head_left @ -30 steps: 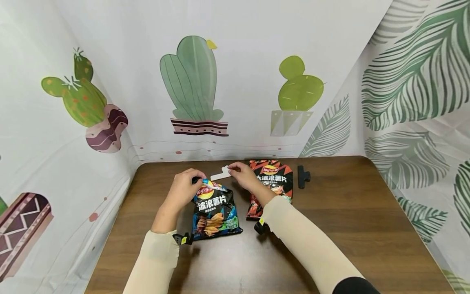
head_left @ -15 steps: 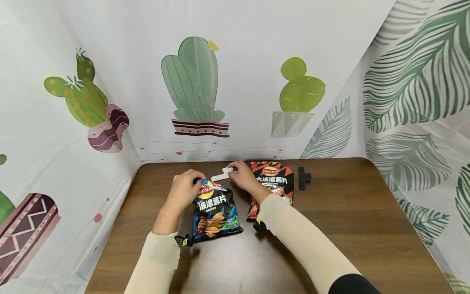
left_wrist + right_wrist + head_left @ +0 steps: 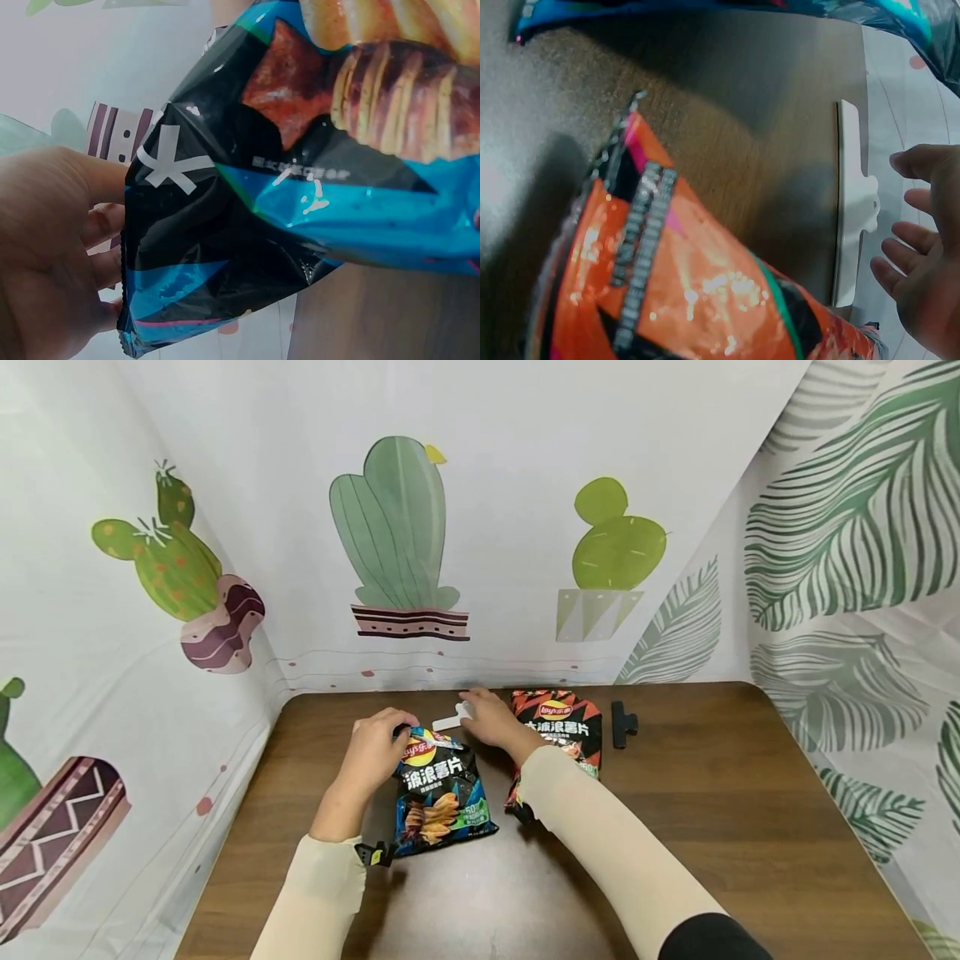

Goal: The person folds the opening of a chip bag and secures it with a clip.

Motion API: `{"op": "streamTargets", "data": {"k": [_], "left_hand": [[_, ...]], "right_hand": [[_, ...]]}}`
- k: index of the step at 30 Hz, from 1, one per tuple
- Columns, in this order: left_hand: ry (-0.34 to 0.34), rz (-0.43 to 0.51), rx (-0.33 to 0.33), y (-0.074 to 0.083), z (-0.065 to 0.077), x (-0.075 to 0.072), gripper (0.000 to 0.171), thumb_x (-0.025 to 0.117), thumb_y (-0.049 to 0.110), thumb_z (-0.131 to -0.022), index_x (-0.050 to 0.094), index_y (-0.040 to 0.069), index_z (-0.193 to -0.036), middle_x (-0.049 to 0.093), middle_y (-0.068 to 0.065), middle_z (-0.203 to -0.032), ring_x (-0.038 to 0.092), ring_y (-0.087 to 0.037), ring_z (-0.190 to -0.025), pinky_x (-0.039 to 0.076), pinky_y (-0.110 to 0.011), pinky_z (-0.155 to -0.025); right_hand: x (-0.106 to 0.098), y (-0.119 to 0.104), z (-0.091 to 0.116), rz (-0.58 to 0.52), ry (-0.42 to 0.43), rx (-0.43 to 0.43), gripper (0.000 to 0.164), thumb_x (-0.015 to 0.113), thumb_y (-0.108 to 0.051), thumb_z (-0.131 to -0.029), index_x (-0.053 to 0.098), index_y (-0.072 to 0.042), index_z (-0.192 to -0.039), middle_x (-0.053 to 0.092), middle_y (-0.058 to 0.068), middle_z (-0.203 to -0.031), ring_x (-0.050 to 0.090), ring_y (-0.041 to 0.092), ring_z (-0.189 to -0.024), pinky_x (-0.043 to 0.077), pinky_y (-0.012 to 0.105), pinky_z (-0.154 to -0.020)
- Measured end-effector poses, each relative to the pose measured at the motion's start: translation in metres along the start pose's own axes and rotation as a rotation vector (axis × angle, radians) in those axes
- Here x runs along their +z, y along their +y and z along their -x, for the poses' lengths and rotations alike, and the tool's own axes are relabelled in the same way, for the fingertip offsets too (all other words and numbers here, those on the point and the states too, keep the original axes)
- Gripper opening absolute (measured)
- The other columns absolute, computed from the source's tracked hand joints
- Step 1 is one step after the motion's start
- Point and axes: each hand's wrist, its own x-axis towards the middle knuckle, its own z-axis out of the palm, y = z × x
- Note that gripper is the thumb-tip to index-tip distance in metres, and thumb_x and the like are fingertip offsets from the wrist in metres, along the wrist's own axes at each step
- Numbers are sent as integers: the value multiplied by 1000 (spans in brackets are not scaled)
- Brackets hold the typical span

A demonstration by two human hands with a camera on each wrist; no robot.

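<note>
My left hand (image 3: pixel 372 747) grips the top left corner of a black and blue chip bag (image 3: pixel 438 797), whose top edge is folded over. In the left wrist view, the fingers (image 3: pixel 101 225) reach behind the edge of this bag. A white bag clip (image 3: pixel 850 202) lies flat on the table at the back. My right hand (image 3: pixel 495 720) is over the clip's right part in the head view. From the right wrist, its loosely bent fingers (image 3: pixel 904 255) show a little apart from the clip and hold nothing. The right forearm partly covers a red and black chip bag (image 3: pixel 558 714).
A black bag clip (image 3: pixel 621 724) lies to the right of the red bag. The wooden table (image 3: pixel 712 802) ends at the back against a white cloth (image 3: pixel 510 527) printed with cacti and leaves.
My right hand has shifted slightly left and covers more of the white clip in the head view. The left hand keeps its hold on the blue bag, nearly still.
</note>
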Motion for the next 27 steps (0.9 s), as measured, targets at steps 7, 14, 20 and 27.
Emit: {"op": "streamTargets", "data": {"k": [7,14,20,27], "left_hand": [[10,5,16,1,-1,1,14,64,8,-97,75,13,-106,74,-8,-114,69,-29,-110,39,-57,-104],[10,9,28,0,-1,2,15,63,7,-97,75,12,-105,74,-8,-112,70,-29,-110,40,-57,-105],[7,5,13,0,-1,1,15,64,7,-97,75,13,-106,74,-8,-114,69,-30,-111,40,-57,-104],[-5,14,-6,0,1,1,16,64,7,-97,75,12,-108,73,-10,-116,68,-31,-113,39,-58,-106]], "right_hand": [[-1,-5,1,152,-40,-21,63,61,-26,-101,37,-11,-157,36,16,-162,34,33,-151,31,52,-121],[0,-3,-1,188,-32,1,59,61,-22,-101,41,-11,-155,47,15,-153,42,34,-144,34,49,-119],[-2,-4,0,217,-20,0,51,63,-21,-99,52,-7,-147,51,17,-146,48,34,-138,38,49,-116],[2,-4,3,251,-25,12,49,66,-21,-97,56,-4,-142,54,18,-139,52,35,-130,42,49,-111]]}}
